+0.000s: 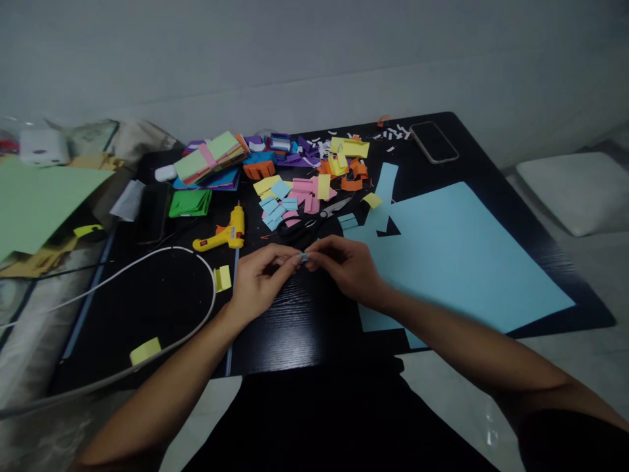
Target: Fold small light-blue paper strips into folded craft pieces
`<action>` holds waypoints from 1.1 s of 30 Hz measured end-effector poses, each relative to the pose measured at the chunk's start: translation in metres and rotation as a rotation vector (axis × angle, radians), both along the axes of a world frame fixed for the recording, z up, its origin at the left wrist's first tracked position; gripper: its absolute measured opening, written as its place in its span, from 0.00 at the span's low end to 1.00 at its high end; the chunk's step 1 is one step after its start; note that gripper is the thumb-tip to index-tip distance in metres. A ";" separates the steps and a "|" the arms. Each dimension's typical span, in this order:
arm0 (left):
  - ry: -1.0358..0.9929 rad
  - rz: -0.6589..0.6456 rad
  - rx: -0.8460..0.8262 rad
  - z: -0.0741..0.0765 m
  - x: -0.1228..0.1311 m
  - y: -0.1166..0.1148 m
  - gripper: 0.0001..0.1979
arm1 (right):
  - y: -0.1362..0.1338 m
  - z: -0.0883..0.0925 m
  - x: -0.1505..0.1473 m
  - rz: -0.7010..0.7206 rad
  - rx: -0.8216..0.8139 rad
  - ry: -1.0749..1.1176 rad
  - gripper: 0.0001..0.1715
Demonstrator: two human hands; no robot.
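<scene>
As viewed looking down over the near edge of the desk point(304, 321), listed from centre outward.

1. Blue scrap point(304, 257): tiny, at desk centre, pinched between both hands and seemingly just off the surface. Probably kept this close and low for fine work on so small a piece.
2. Left hand point(260, 278): thumb and forefinger pressed together on the scrap's left end, remaining fingers curled under. Forearm low over the near desk edge, likely for steadiness.
3. Right hand point(346, 265): fingers pinching the scrap's right end, tips touching those of the left hand. Wrist over the near-left corner of the blue sheet.
4. Blue sheet point(462, 255): large, flat, right half of desk. Notched along its left edge, with a strip running toward the far side.
5. Scissors point(314, 219): just beyond the hands, lying flat, seemingly parked within easy reach.
6. Glue gun point(223, 237): yellow, on its side, far-left of the left hand. White cable point(147, 254) looping across the near-left of the desk.
7. Cut pieces point(289, 196): blue, pink, yellow, orange and purple, heaped loosely beyond the scissors.
8. Paper stack point(211, 157): mixed colours, far left.
9. Yellow bits point(223, 278): one beside the left hand, another near the cable.
10. Phone point(434, 141): face up, far right, well apart from the clutter.
</scene>
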State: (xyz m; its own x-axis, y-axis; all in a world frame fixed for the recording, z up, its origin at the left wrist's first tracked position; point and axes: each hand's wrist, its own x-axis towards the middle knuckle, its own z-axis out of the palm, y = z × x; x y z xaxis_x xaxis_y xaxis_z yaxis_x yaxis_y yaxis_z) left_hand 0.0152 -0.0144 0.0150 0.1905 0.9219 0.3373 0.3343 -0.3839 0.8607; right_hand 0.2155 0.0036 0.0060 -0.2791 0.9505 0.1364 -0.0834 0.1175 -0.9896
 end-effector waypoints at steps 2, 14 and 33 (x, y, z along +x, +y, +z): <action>0.028 0.011 0.019 -0.001 -0.001 -0.001 0.04 | -0.001 0.001 0.000 -0.002 0.034 -0.037 0.13; -0.127 0.027 -0.109 -0.004 0.002 0.003 0.04 | 0.003 -0.001 0.003 -0.008 0.112 -0.090 0.11; -0.245 0.035 -0.250 -0.003 0.002 0.006 0.18 | 0.006 0.001 0.004 -0.065 0.047 -0.073 0.13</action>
